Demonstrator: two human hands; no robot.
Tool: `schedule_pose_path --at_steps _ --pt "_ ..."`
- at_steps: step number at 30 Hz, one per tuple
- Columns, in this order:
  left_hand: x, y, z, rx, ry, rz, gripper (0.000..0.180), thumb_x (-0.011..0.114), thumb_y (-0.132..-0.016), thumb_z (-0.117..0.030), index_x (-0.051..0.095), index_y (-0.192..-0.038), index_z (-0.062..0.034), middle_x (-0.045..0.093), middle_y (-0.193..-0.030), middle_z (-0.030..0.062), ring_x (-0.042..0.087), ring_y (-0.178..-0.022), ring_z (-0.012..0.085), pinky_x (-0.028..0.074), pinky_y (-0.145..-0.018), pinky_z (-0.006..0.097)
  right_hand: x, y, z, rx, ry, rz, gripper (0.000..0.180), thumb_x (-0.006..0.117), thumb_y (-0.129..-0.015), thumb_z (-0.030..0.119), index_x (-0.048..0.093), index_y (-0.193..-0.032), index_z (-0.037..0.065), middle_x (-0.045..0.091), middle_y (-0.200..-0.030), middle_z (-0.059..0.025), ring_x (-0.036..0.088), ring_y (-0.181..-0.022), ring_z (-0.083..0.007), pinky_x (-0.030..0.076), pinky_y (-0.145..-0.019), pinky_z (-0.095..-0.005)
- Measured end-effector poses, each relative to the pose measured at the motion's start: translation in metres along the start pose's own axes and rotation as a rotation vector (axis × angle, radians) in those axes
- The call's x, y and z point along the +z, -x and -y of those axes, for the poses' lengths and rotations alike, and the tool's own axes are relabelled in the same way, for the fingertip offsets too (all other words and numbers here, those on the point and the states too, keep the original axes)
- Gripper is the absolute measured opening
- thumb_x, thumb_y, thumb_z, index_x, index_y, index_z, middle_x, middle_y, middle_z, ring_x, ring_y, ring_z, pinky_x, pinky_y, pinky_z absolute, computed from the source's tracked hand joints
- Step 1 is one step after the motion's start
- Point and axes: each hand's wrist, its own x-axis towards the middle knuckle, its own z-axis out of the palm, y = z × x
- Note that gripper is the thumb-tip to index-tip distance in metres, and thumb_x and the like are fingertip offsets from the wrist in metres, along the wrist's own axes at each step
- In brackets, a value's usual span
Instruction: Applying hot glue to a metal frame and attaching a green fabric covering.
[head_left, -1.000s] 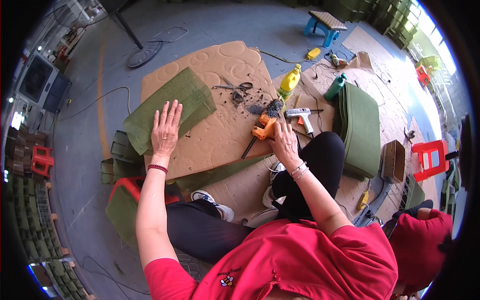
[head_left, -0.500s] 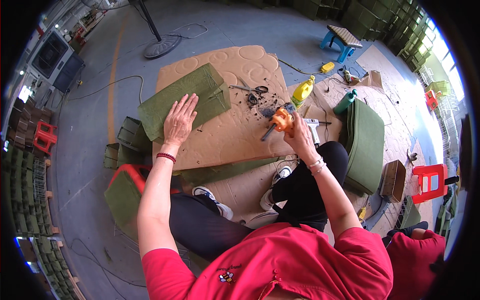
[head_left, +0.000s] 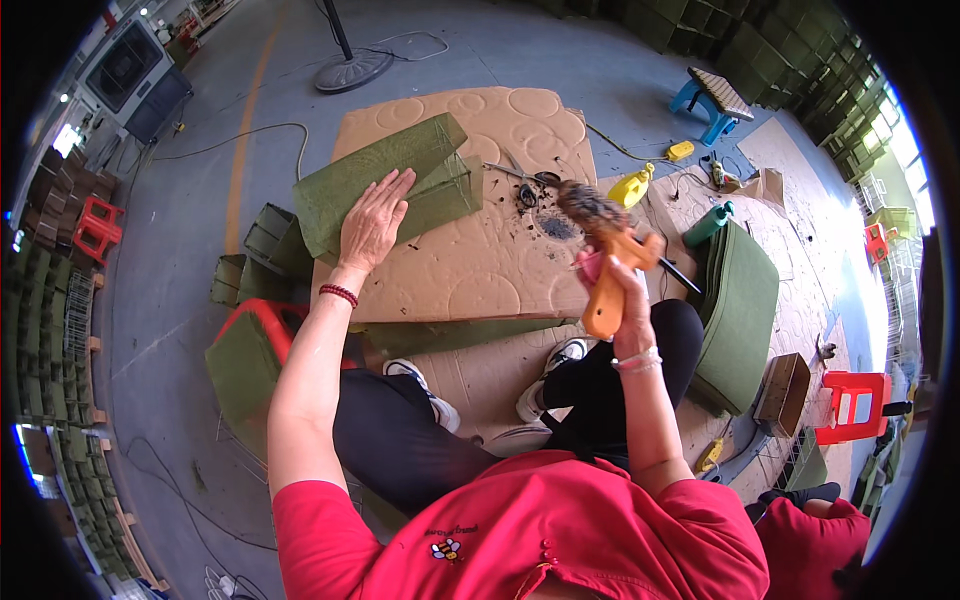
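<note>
From the head view, there are one orange glue gun [head_left: 622, 246], one green panel [head_left: 370, 165], one pair of scissors [head_left: 526, 181] and two bottles, a yellow bottle [head_left: 629, 188] and a teal bottle [head_left: 708, 226]. The panel lies on the left of a cardboard-topped bench [head_left: 450, 290]; scissors and dark crumbs [head_left: 558, 227] lie to its right. Beyond the bench's right edge, partly hidden by the glue gun, is a stack of green sheets [head_left: 738, 320]. The left hand [head_left: 372, 225] rests flat on the panel, fingers extended; the right hand [head_left: 634, 310] grips the glue gun, its dark-crusted nozzle pointing away and leftward.
</note>
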Motion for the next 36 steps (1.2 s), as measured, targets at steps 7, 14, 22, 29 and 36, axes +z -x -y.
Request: schedule_pose_path --at_steps 7,14,22,29,36 --pt "-0.006 0.0 0.0 -0.133 0.19 -0.05 0.046 0.03 -0.104 -0.036 0.044 -0.142 -0.0158 0.052 -0.139 0.0091 0.047 -0.129 0.0275 0.039 -0.108 0.04 0.059 -0.007 -0.061 0.181 0.102 0.372 0.043 0.069 -0.08 0.012 0.051 -0.117 -0.001 0.062 -0.11 -0.0167 0.059 -0.114 -0.0374 0.044 -0.104 -0.0505" --pt "-0.012 0.0 0.0 -0.291 0.486 -0.102 0.053 0.029 -0.103 -0.046 0.047 -0.14 -0.0138 0.056 -0.133 0.0162 0.053 -0.121 0.0355 0.044 -0.1 0.04 0.076 -0.028 -0.115 0.158 0.133 0.376 0.026 0.062 -0.087 0.004 0.054 -0.111 -0.002 0.063 -0.102 -0.0118 0.065 -0.099 -0.0253 0.05 -0.095 -0.0418" --pt "-0.019 -0.002 0.004 -0.386 0.612 -0.116 0.056 0.035 -0.102 -0.046 0.053 -0.132 -0.0034 0.062 -0.119 0.0223 0.059 -0.109 0.0377 0.045 -0.091 0.038 0.084 -0.033 -0.136 0.206 0.152 0.357 0.027 0.064 -0.087 0.008 0.054 -0.111 0.0 0.063 -0.099 -0.0099 0.065 -0.096 -0.0234 0.051 -0.091 -0.0401" --pt "-0.013 0.001 0.004 -0.387 0.638 -0.159 0.056 0.037 -0.101 -0.046 0.054 -0.129 -0.0007 0.065 -0.1 0.0241 0.061 -0.089 0.0356 0.046 -0.081 0.038 0.084 -0.036 -0.14 0.187 0.159 0.339 0.026 0.064 -0.086 0.01 0.054 -0.108 0.0 0.062 -0.096 -0.0091 0.065 -0.093 -0.0238 0.051 -0.09 -0.0407" --pt "-0.012 0.0 0.008 -0.439 0.617 -0.109 0.058 0.037 -0.102 -0.046 0.054 -0.127 0.0033 0.065 -0.109 0.0208 0.061 -0.098 0.0281 0.044 -0.088 0.034 0.082 -0.037 -0.136 0.185 0.126 0.314 0.022 0.062 -0.088 0.004 0.055 -0.107 -0.003 0.063 -0.096 -0.011 0.066 -0.09 -0.0234 0.054 -0.084 -0.0365"
